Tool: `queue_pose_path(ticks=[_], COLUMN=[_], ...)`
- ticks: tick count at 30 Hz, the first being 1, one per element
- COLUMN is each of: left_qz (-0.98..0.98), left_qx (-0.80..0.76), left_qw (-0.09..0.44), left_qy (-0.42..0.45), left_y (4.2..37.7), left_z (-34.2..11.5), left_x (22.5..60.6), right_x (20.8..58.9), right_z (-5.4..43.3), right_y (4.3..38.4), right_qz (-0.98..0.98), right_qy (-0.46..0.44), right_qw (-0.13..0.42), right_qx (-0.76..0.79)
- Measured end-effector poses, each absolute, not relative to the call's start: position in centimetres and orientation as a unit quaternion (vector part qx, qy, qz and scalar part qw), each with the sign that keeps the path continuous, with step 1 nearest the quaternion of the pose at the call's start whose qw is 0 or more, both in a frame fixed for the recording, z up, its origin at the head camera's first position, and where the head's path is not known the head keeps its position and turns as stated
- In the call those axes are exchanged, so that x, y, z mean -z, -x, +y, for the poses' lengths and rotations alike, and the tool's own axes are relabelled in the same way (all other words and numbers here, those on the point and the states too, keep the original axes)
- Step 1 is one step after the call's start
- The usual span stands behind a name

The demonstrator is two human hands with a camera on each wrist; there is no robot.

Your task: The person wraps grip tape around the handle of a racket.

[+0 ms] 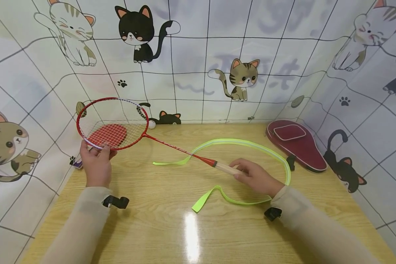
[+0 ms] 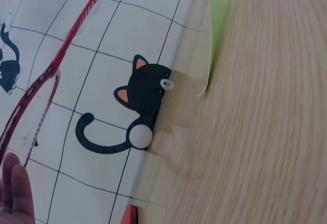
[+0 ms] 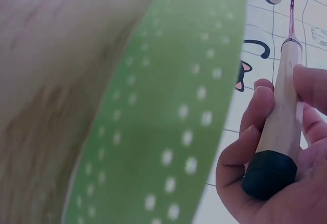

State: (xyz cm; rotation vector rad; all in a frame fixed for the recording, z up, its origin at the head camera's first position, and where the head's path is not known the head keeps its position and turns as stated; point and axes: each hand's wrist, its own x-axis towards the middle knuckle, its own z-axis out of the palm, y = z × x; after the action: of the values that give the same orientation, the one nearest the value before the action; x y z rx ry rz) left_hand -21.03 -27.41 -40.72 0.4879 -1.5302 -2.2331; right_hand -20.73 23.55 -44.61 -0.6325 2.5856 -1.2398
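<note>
Reaching forward, both hands [image 1: 98,165] [image 1: 256,176] hold a badminton racket [image 1: 171,146], left pinching its rim [image 1: 148,119], right grasping its handle [image 1: 227,168].

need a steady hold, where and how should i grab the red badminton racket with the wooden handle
Likely best by the pale wooden handle, just ahead of its dark green cap, from the person's right, where the right hand grips: the straight handle points that way and is thicker than the slim red shaft.
</note>
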Motion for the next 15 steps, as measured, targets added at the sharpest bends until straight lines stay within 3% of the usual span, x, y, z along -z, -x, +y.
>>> queue_pose_path(ticks=[8, 15], left_qz=[-0.548, -0.566], left_qx=[0.792, 0.788], left_qw=[0.225, 0.192], left_qy=[-0.15, -0.151], left_y=[21.2, 21.0], left_z=[-24.7, -21.7], left_x=[41.5, 42.0], right_x=[45.0, 44.9], right_z=[22.7, 21.8], right_y=[20.6, 20.1], right_qz=[0.867, 0.868], right_qy=[0.211, 0.201], right_qw=[0.112, 0.102], right_qx=[0.437, 0.442])
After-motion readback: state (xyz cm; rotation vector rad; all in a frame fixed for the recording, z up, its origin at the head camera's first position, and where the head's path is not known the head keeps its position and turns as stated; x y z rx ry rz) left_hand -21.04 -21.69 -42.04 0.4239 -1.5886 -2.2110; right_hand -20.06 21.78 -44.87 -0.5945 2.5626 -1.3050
